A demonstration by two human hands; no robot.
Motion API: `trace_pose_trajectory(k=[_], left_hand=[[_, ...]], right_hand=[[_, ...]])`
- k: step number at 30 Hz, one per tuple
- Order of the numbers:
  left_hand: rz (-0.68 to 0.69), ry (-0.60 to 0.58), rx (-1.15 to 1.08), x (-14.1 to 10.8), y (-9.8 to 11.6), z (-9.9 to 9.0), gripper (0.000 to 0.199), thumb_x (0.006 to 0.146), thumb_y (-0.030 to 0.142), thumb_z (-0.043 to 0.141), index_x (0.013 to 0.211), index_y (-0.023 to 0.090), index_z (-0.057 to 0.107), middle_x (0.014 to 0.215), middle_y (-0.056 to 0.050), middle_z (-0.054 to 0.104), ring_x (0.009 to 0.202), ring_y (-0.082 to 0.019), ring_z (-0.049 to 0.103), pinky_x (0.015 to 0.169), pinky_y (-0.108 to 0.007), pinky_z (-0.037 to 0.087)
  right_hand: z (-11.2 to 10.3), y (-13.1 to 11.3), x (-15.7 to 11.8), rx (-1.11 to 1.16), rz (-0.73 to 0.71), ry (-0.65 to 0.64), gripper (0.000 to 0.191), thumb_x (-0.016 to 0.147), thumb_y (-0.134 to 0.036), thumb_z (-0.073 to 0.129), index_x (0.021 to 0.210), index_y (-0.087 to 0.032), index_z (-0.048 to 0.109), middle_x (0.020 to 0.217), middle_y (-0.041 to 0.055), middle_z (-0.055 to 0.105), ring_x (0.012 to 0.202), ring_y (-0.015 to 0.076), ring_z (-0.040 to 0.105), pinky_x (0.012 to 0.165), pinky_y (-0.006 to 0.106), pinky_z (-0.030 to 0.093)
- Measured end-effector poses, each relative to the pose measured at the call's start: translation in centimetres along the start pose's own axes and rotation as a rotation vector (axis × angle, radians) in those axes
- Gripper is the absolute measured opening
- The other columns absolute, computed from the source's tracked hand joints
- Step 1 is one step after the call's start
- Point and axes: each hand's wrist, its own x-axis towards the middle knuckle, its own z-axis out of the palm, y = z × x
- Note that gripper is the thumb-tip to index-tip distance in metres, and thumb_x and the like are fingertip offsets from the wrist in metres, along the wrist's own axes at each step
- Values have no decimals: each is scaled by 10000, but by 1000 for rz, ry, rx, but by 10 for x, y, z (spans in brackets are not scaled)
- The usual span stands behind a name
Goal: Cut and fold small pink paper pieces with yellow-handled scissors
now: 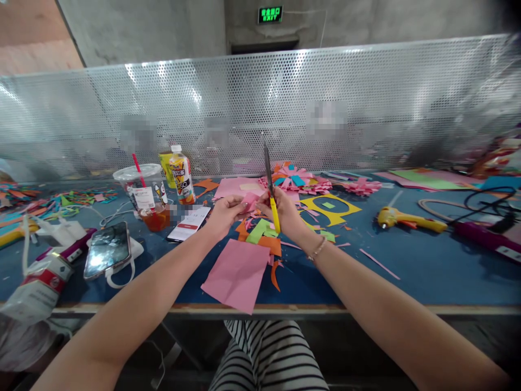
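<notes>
Between thumb & index tips of L hand (226,213), pinched: small pink paper pc (251,201), partly covered, full outline unreadable. Just R of that pinch, R hand (290,210), fingers folded round yellow-handled scissors (275,213); dark tapering blades pointing up & away, parted or together - can't tell. Handle partly hidden by R fingers; R fingertips right by pc's edge, can't tell if touching.

Just below both sets of fingertips: green paper scraps (260,232) & orange paper scraps (272,245), overlapping, stacking order unclear. Nearer than those, flat pink paper square (240,274), matte, faintly creased, one corner out past edge of blue table (439,271).

Beyond fingertips, fringed paper flower (291,176), pink w/ blue & orange, partly blocked by R hand. To R of R fingers: yellow paper sheet (354,209) w/ rounded cut-out; farther R, yellow glue gun (411,219). To L of L fingers: phone (192,221), screen text illegible; clear plastic cup (142,198) w/ red straw (139,171). Well beyond all fingers, perforated metal screen (252,87), glare-streaked, w/ pixelated patches.
</notes>
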Motion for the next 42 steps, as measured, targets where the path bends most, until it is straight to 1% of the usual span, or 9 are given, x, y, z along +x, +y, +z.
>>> trace_pose_trajectory(k=[6,13,19,24,27,29,33,37,42], left_hand=[[-9,-54,32,-3,2,3,251,605,293,721,779,126,654,737,-33,641,685,-129,628,725,-279,512],[-10,-50,25,-4,0,5,208,599,284,721,718,133,643,685,-7,623,645,-123,631,690,-271,510],[-1,-40,20,-4,-1,6,207,595,285,717,712,132,641,681,-4,627,637,-112,626,679,-257,514],[-10,-14,-15,-5,0,8,227,577,286,731,707,130,629,675,-1,627,652,-127,632,707,-281,519],[-23,-19,-70,-6,3,9,231,605,282,718,746,122,631,690,-20,643,686,-138,641,742,-297,509],[-22,-20,-80,-7,4,11,255,588,245,732,783,117,629,722,-30,657,712,-137,640,771,-301,496],[8,38,-101,-8,1,16,321,521,169,762,798,125,607,740,-12,657,700,-108,622,772,-282,477],[35,115,-140,-10,-3,21,297,528,196,756,771,126,600,718,5,636,671,-86,598,723,-246,469],[35,211,-156,-10,-2,21,302,496,225,769,731,138,600,633,20,619,600,-78,577,657,-232,461]], right_hand=[[-1,1,3,18,29,55,397,504,-300,745,686,-220,402,702,-13,528,725,150,523,582,262,429],[-4,-2,1,-38,27,101,418,493,-310,761,733,-215,432,721,-14,500,688,137,493,579,256,412],[-2,4,2,23,55,34,390,530,-347,738,703,-216,414,678,-23,517,618,123,492,540,252,379],[-2,7,2,49,41,28,371,540,-337,733,695,-211,420,667,-36,519,584,100,471,525,236,362],[-3,9,2,57,30,44,353,562,-322,724,707,-211,421,687,-34,523,597,101,484,532,239,369],[-3,9,3,65,23,64,354,563,-320,726,714,-213,424,684,-32,520,617,111,500,540,245,380],[-1,11,3,64,-2,113,354,571,-332,728,723,-217,431,682,-27,518,650,125,515,575,265,411],[4,11,0,93,-37,145,360,594,-349,720,734,-218,416,704,-27,514,662,123,517,598,276,427],[10,8,-6,100,-69,161,337,623,-336,705,748,-219,416,739,-23,515,715,124,520,624,276,426]])
